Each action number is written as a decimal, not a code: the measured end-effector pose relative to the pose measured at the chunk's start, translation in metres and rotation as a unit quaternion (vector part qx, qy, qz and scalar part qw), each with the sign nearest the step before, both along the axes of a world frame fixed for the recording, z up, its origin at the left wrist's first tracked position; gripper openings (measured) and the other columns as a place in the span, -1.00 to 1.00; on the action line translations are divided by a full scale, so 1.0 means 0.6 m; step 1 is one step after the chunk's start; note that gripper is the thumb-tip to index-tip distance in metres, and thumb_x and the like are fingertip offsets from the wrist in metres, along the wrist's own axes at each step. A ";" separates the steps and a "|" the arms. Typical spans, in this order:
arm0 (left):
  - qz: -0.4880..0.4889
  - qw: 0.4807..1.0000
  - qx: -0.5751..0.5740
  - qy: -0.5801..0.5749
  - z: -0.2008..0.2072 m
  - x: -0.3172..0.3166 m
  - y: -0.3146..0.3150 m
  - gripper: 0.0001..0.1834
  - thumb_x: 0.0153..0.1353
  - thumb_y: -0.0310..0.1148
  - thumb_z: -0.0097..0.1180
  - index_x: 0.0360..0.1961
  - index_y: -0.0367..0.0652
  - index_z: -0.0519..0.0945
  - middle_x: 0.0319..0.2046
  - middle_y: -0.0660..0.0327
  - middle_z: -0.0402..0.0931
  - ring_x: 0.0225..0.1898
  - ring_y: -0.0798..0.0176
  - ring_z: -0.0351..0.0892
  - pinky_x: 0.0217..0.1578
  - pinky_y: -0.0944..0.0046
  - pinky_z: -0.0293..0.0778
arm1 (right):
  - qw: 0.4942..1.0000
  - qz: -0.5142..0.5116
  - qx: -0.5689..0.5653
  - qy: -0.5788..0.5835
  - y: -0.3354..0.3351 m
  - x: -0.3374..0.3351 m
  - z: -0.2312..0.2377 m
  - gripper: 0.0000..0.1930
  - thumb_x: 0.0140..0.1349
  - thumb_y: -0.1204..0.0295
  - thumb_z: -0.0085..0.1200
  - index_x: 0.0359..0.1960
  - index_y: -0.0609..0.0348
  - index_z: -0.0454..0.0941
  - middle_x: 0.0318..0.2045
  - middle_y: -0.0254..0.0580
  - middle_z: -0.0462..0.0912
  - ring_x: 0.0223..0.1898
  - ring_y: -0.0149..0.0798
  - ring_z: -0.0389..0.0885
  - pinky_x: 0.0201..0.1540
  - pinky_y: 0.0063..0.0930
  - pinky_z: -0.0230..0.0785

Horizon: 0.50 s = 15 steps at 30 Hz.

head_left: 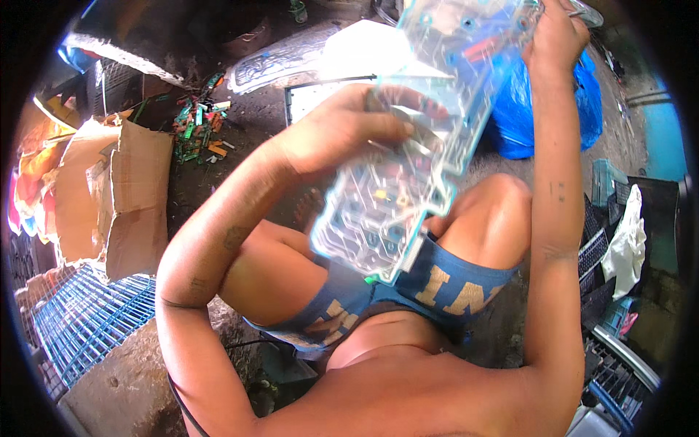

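A long, clear plastic keyboard membrane (378, 204) with silvery printed traces and bluish edges hangs slantwise in front of me, over my knees. Its upper end is gripped in the closed fingers of my right hand (557, 40), raised at the upper right. My left hand (357, 127) is at the sheet's middle, thumb and bent fingers around its left side; motion blurs the fingertips. A shiny curved strip (422, 135) shows just below those fingers, and I cannot make out whether it belongs to the membrane. The lower end of the sheet hangs loose above my blue shorts.
Several small coloured pieces (200, 124) lie piled on the dark ground beyond a torn cardboard box (113, 193). A blue wire rack (95, 317) stands at the left. Behind my right forearm sits a blue plastic bag (513, 120); a white cloth (626, 244) hangs over dark crates at the right.
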<state>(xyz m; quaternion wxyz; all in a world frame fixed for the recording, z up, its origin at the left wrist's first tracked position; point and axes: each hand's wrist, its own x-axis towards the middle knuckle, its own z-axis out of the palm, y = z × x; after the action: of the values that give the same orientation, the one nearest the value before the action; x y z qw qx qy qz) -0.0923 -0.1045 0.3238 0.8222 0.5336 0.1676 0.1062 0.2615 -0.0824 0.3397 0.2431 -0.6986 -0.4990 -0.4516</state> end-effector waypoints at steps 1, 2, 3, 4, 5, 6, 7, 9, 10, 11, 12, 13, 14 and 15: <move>0.005 0.999 -0.034 -0.014 -0.003 -0.001 0.001 -0.58 0.30 -0.41 0.13 0.16 -0.33 0.52 -0.03 0.02 0.64 -0.09 0.26 0.66 0.00 0.25 0.59 | 1.000 -0.014 0.001 -0.001 0.015 0.025 -0.011 -0.69 0.24 0.55 -0.02 0.01 0.37 0.53 -0.12 0.33 0.58 0.01 0.28 0.50 0.19 0.06 0.31; 0.017 0.997 -0.079 0.013 -0.005 -0.002 0.003 -0.59 0.27 -0.41 0.12 0.12 -0.38 0.52 -0.05 0.03 0.64 -0.06 0.23 0.66 0.01 0.23 0.59 | 0.999 -0.020 0.018 0.045 0.028 0.039 -0.024 -0.66 0.35 0.52 -0.14 0.09 0.42 0.47 -0.10 0.35 0.56 0.03 0.27 0.49 0.21 0.04 0.29; 0.035 0.996 -0.081 0.020 -0.008 -0.003 0.003 -0.60 0.27 -0.41 0.13 0.10 -0.38 0.52 -0.05 0.03 0.63 -0.05 0.23 0.66 0.01 0.23 0.59 | 0.998 0.002 0.049 0.045 0.039 0.047 -0.030 -0.66 0.37 0.50 -0.16 0.10 0.42 0.45 -0.10 0.36 0.55 0.03 0.26 0.49 0.20 0.03 0.29; 0.056 0.994 -0.087 0.035 -0.010 -0.004 0.005 -0.61 0.26 -0.41 0.13 0.08 -0.39 0.52 -0.05 0.04 0.63 -0.04 0.22 0.66 0.01 0.22 0.59 | 0.995 0.025 0.079 0.048 0.043 0.051 -0.035 -0.66 0.40 0.48 -0.18 0.11 0.43 0.44 -0.09 0.37 0.54 0.03 0.25 0.49 0.19 0.02 0.30; 0.078 0.991 -0.094 0.052 -0.012 -0.005 0.005 -0.61 0.26 -0.41 0.13 0.07 -0.39 0.53 -0.06 0.04 0.63 -0.03 0.22 0.65 0.01 0.21 0.59 | 0.992 0.047 0.107 0.052 0.042 0.049 -0.040 -0.66 0.43 0.45 -0.20 0.12 0.43 0.42 -0.09 0.37 0.54 0.03 0.24 0.48 0.18 0.01 0.30; 0.092 0.991 -0.074 0.062 -0.016 -0.006 0.005 -0.65 0.23 -0.42 0.14 0.02 -0.38 0.54 -0.08 0.07 0.62 -0.06 0.23 0.65 0.00 0.22 0.59 | 0.980 0.064 0.108 0.157 0.040 0.045 -0.042 -0.65 0.45 0.43 -0.22 0.13 0.44 0.42 -0.10 0.37 0.54 0.02 0.23 0.49 0.16 0.01 0.31; 0.090 0.991 -0.066 0.068 -0.019 -0.007 0.009 -0.65 0.23 -0.42 0.15 0.01 -0.37 0.54 -0.09 0.07 0.62 -0.08 0.24 0.65 -0.01 0.22 0.60 | 0.957 0.080 0.109 0.258 0.034 0.043 -0.039 -0.63 0.47 0.41 -0.23 0.13 0.45 0.42 -0.11 0.37 0.54 0.01 0.22 0.50 0.13 0.01 0.32; 0.078 0.995 -0.053 0.043 -0.028 -0.009 0.015 -0.66 0.21 -0.43 0.15 -0.01 -0.37 0.54 -0.12 0.08 0.62 -0.11 0.26 0.66 -0.04 0.23 0.61 | 0.943 0.071 0.102 0.309 0.023 0.041 -0.031 -0.63 0.48 0.40 -0.23 0.11 0.45 0.45 -0.13 0.36 0.56 -0.03 0.19 0.53 0.09 0.00 0.35; 0.080 0.990 -0.105 0.057 -0.034 -0.012 0.017 -0.65 0.21 -0.42 0.14 0.00 -0.36 0.54 -0.12 0.07 0.62 -0.12 0.24 0.66 -0.04 0.22 0.61 | 0.959 0.049 0.094 0.262 0.017 0.045 -0.025 -0.64 0.47 0.41 -0.21 0.09 0.45 0.47 -0.15 0.34 0.58 -0.06 0.18 0.54 0.07 0.00 0.36; 0.077 0.983 -0.160 0.038 -0.037 -0.018 0.019 -0.63 0.21 -0.41 0.14 0.01 -0.36 0.54 -0.12 0.06 0.62 -0.13 0.22 0.67 -0.03 0.22 0.61 | 0.973 0.028 0.087 0.214 0.015 0.050 -0.020 -0.66 0.46 0.42 -0.19 0.06 0.44 0.50 -0.17 0.32 0.59 -0.09 0.17 0.56 0.05 -0.01 0.37; 0.076 0.974 -0.211 0.018 -0.040 -0.026 0.020 -0.62 0.21 -0.39 0.13 0.03 -0.35 0.53 -0.12 0.05 0.62 -0.13 0.21 0.67 -0.03 0.21 0.61 | 0.983 0.010 0.081 0.165 0.011 0.056 -0.013 -0.67 0.45 0.43 -0.17 0.04 0.44 0.53 -0.19 0.30 0.61 -0.12 0.15 0.58 0.03 -0.02 0.38; 0.088 0.961 -0.262 0.022 -0.042 -0.030 0.022 -0.61 0.21 -0.38 0.12 0.04 -0.35 0.53 -0.13 0.03 0.62 -0.14 0.19 0.67 -0.03 0.20 0.61 | 0.990 -0.007 0.077 0.118 0.012 0.060 -0.009 -0.68 0.44 0.44 -0.16 0.01 0.44 0.56 -0.20 0.28 0.62 -0.14 0.14 0.59 0.01 -0.03 0.39; 0.051 0.955 -0.291 -0.030 -0.044 -0.035 0.022 -0.57 0.22 -0.36 0.11 0.08 -0.35 0.50 -0.09 0.01 0.61 -0.11 0.18 0.67 -0.02 0.18 0.61 | 0.995 -0.024 0.071 0.073 0.013 0.063 -0.006 -0.68 0.43 0.45 -0.14 -0.01 0.44 0.58 -0.22 0.27 0.64 -0.17 0.13 0.61 -0.01 -0.03 0.41; 0.023 0.945 -0.320 -0.057 -0.046 -0.038 0.021 -0.53 0.23 -0.34 0.10 0.13 -0.36 0.47 -0.06 -0.02 0.60 -0.08 0.16 0.67 -0.01 0.17 0.61 | 0.994 -0.006 0.099 0.054 0.010 0.065 -0.003 -0.71 0.40 0.46 -0.10 -0.03 0.40 0.61 -0.20 0.24 0.65 -0.16 0.11 0.62 0.00 -0.05 0.41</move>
<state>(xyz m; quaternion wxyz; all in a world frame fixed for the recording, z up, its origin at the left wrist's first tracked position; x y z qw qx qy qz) -0.1150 -0.0920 0.2959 0.9552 0.2310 0.1581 0.0964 0.3005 -0.0763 0.3382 0.3354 -0.6973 -0.4336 -0.4619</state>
